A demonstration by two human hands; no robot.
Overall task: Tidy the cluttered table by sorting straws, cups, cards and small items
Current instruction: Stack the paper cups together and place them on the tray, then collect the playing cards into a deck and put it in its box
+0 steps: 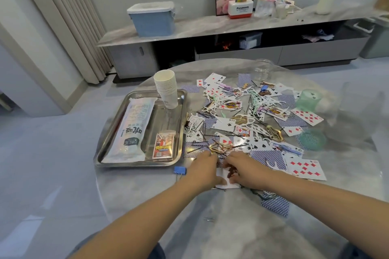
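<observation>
Okay, head view only. Both hands at lower centre of frame, near edge of the card mess on the counter [147, 195]. Left hand [205, 171] and right hand [244, 171] lie close together over a white card [223, 176], fingers curled down onto it; a brown clip [232, 172] sits between them. Can't tell if either hand actually grips anything.

Tray [101, 153] left of centre, steel. Holds a straw pack [131, 130] lying lengthwise, a card box [165, 146] at its near right corner, and a cup stack [166, 88] upright at its far right corner.

Loose cards [305, 167], floss picks, hairpins and gold clips [274, 132] spread over centre and right of frame. Blue binder clip [180, 170] just beside the tray's near edge. Green cup [308, 100] and green lid [312, 139] at right; clear jar [263, 69] at the far edge.
</observation>
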